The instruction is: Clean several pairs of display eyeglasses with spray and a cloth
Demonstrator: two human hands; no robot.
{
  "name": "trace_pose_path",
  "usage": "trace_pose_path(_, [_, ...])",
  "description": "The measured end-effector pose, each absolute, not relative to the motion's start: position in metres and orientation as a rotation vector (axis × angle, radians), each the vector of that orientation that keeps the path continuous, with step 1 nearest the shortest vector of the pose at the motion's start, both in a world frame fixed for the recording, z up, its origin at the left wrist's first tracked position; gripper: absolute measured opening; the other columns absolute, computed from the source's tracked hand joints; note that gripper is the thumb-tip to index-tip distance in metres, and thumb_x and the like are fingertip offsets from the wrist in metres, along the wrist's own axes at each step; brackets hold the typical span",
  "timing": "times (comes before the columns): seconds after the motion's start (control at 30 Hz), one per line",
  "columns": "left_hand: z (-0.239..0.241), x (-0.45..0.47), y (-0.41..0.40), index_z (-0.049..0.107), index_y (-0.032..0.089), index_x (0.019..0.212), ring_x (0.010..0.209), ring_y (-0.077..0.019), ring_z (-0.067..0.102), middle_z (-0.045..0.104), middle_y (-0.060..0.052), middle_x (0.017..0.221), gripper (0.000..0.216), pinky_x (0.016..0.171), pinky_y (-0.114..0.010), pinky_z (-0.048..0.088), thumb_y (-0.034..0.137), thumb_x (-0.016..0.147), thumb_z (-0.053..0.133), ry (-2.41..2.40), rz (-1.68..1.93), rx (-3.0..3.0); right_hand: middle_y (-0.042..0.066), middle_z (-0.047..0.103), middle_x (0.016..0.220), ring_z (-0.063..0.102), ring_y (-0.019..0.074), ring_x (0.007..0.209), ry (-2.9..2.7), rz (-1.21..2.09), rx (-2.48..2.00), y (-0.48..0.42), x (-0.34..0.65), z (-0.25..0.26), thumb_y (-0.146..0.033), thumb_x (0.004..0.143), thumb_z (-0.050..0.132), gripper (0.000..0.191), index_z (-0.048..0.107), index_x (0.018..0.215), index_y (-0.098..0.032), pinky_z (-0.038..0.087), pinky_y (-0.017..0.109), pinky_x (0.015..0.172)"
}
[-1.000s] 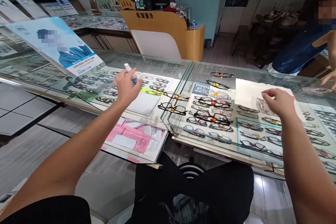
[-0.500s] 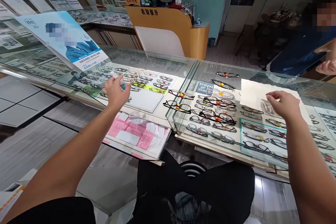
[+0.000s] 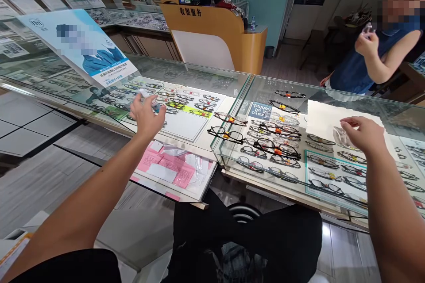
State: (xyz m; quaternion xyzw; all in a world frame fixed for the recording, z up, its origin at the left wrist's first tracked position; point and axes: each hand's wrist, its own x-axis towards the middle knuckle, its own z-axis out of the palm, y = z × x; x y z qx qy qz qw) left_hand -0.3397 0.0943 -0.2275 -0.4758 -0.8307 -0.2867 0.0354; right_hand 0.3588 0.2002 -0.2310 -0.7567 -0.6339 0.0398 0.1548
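My left hand (image 3: 148,115) is wrapped round a small bottle (image 3: 155,105) with a white top, held at the glass counter over rows of spectacle frames. Most of the bottle is covered by my fingers. My right hand (image 3: 363,133) hovers over the edge of a white sheet (image 3: 323,117), cloth or paper, lying on the counter glass. Its fingers are bent, with a gap between thumb and forefinger and nothing visible in them. Below the fingertips shows a greyish see-through shape, perhaps a reflection. Black glasses (image 3: 226,135) lie on the glass left of the sheet, near other dark pairs.
An open drawer (image 3: 202,188) with pink slips and plastic bags juts out below the counter. A blue sign (image 3: 88,55) stands at left. A person (image 3: 358,62) in dark blue is across the counter, one hand raised. A wooden cash desk (image 3: 212,31) stands behind.
The person across the counter has moved left and raised a hand with a small shiny thing in it. My hands have barely moved; the view has shifted slightly.
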Motion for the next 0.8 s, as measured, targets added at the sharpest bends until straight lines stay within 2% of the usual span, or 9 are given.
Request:
trace_pose_path(0.1, [-0.223,-0.328,0.083,0.054,0.022,0.161,0.171,-0.0456,0.009,-0.001,-0.016,0.189,0.067,0.133,-0.062,0.018,0.061,0.108,0.046,-2.356,-0.888,-1.419,0.016,0.083,0.122,0.071,0.0365,0.105,-1.801,0.113,-2.164,0.199,0.358,-0.231,-0.049,0.091,0.051,0.043,0.08,0.113,-0.026,0.043,0.056,0.099])
trace_pose_path(0.13, [-0.221,-0.323,0.077,0.056,0.021,0.156,0.171,-0.0443,0.013,0.007,-0.018,0.187,0.064,0.133,-0.062,0.021,0.06,0.107,0.046,-2.281,-0.878,-1.412,0.016,0.083,0.123,0.071,0.0367,0.105,-1.795,0.114,-2.16,0.199,0.358,-0.23,-0.049,0.091,0.051,0.042,0.08,0.112,-0.026,0.042,0.056,0.099])
trace_pose_path(0.2, [-0.217,-0.31,0.062,0.065,0.022,0.135,0.163,-0.0413,0.035,0.041,-0.021,0.171,0.049,0.131,-0.061,0.028,0.057,0.103,0.049,-2.2,-0.8,-1.504,0.016,0.083,0.123,0.071,0.0373,0.106,-1.786,0.113,-2.148,0.198,0.357,-0.229,-0.048,0.091,0.052,0.04,0.08,0.111,-0.026,0.041,0.057,0.098])
trace_pose_path(0.3, [-0.219,-0.283,0.033,0.065,0.03,0.097,0.127,-0.0385,0.065,0.074,-0.014,0.117,0.022,0.121,-0.059,0.042,0.051,0.092,0.061,-2.176,-0.498,-2.117,0.016,0.083,0.122,0.07,0.0375,0.108,-1.788,0.12,-2.138,0.198,0.356,-0.229,-0.048,0.091,0.052,0.04,0.08,0.11,-0.027,0.041,0.057,0.097])
trace_pose_path(0.4, [-0.237,-0.256,0.008,0.066,0.03,0.09,0.099,-0.0327,0.07,0.078,-0.011,0.097,0.017,0.101,-0.051,0.053,0.042,0.096,0.056,-1.94,-0.145,-2.824,0.016,0.081,0.122,0.07,0.0375,0.107,-1.805,0.101,-2.141,0.2,0.358,-0.233,-0.048,0.091,0.052,0.039,0.081,0.109,-0.028,0.043,0.056,0.095])
trace_pose_path(0.5, [-0.268,-0.247,0.003,0.062,0.027,0.087,0.086,-0.0284,0.068,0.076,-0.009,0.089,0.022,0.087,-0.044,0.052,0.033,0.102,0.048,-1.752,0.088,-3.095,0.016,0.077,0.126,0.068,0.0375,0.105,-1.843,0.061,-2.11,0.202,0.361,-0.241,-0.052,0.093,0.051,0.043,0.081,0.114,-0.029,0.047,0.057,0.097])
trace_pose_path(0.6, [-0.299,-0.265,0.027,0.061,0.026,0.086,0.078,-0.0265,0.067,0.075,-0.007,0.085,0.021,0.076,-0.039,0.047,0.033,0.103,0.05,-1.819,0.202,-3.066,0.021,0.072,0.135,0.064,0.0419,0.119,-1.853,0.037,-2.101,0.204,0.361,-0.25,-0.056,0.095,0.049,0.052,0.08,0.126,-0.026,0.048,0.06,0.11])
trace_pose_path(0.7, [-0.322,-0.296,0.072,0.068,0.025,0.098,0.086,-0.0272,0.071,0.079,-0.009,0.095,0.022,0.074,-0.037,0.046,0.036,0.105,0.051,-1.879,0.231,-2.839,0.027,0.064,0.146,0.055,0.0478,0.138,-1.825,0.026,-2.156,0.204,0.354,-0.255,-0.056,0.097,0.048,0.062,0.076,0.139,-0.02,0.045,0.061,0.121])
trace_pose_path(0.8, [-0.339,-0.323,0.12,0.071,0.023,0.092,0.082,-0.0285,0.071,0.078,-0.011,0.086,0.03,0.075,-0.039,0.046,0.037,0.107,0.049,-1.934,0.287,-2.628,0.029,0.059,0.151,0.054,0.0491,0.141,-1.823,0.053,-2.216,0.205,0.344,-0.257,-0.059,0.098,0.045,0.07,0.071,0.148,-0.017,0.045,0.062,0.123])
